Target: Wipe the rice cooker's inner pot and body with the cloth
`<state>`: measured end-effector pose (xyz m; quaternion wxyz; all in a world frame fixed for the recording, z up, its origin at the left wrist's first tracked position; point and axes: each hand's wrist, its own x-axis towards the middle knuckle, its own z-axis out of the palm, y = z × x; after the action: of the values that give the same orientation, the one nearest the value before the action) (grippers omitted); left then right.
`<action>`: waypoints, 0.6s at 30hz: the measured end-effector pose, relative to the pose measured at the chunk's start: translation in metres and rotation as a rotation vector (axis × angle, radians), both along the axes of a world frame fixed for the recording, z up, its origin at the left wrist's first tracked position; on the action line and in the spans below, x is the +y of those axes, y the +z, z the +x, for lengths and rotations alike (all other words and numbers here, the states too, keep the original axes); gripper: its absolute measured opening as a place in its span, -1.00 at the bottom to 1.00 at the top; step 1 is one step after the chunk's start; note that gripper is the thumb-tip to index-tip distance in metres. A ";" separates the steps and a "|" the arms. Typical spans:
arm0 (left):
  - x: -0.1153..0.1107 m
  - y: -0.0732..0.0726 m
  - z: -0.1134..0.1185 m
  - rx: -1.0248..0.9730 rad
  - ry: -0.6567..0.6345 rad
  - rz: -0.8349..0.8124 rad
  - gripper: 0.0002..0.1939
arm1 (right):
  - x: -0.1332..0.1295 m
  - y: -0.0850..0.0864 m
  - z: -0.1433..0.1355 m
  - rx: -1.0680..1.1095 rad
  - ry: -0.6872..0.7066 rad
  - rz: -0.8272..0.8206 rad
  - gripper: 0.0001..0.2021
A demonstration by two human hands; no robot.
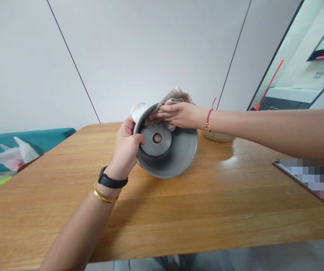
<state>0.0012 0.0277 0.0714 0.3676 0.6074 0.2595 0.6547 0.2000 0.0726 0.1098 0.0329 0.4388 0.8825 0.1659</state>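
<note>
The left hand (126, 145), wearing a black band and a gold bangle at the wrist, is gripping the near rim of a grey appliance base (169, 148) that is being held tipped on its side just above the wooden table (179, 210), its underside facing the camera. The fingers are curling over the rim with the thumb pressing the inner face beside a round metal disc (156, 139), which has a small hub at its centre. The base looks like rigid moulded plastic with a metal insert, so it is probably moderately heavy, stiff and smooth enough to slip; the rim seems the safest place to grip, as the left hand is doing.

The right hand (179, 114), a red string at its wrist, is reaching in from the right and pressing a crumpled beige cloth (174, 97) against the upper edge of the base, fingers lying flat and close together on the soft, limp fabric. A white part (138, 110) is showing at the top left of the base.

Just behind the right wrist a pale bowl (218, 136) is sitting on the table; its contents cannot be seen. Far left, a white plastic bag (8, 156) is lying on a teal seat, contents unclear.
</note>
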 end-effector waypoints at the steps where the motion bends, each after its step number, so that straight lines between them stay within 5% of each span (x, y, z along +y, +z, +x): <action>1: 0.001 0.000 -0.001 0.001 -0.004 -0.003 -0.32 | -0.003 -0.005 -0.005 0.018 -0.007 -0.019 -0.54; 7: 0.012 0.001 -0.016 -0.045 -0.025 -0.029 -0.38 | -0.032 -0.055 -0.018 0.108 -0.034 -0.169 -0.60; 12: 0.014 0.000 -0.014 -0.069 0.008 -0.044 -0.39 | -0.041 -0.071 -0.020 0.213 -0.012 -0.326 -0.67; 14: 0.013 0.000 -0.010 -0.068 0.007 -0.018 -0.39 | -0.045 -0.078 -0.029 0.404 -0.005 -0.447 -0.67; 18: 0.008 0.001 -0.006 -0.079 -0.053 0.007 -0.44 | -0.049 -0.090 -0.068 1.130 0.031 -0.843 -0.63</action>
<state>-0.0049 0.0361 0.0721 0.3928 0.5891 0.2262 0.6689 0.1324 0.0239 0.0196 -0.2658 0.3951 0.7596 -0.4429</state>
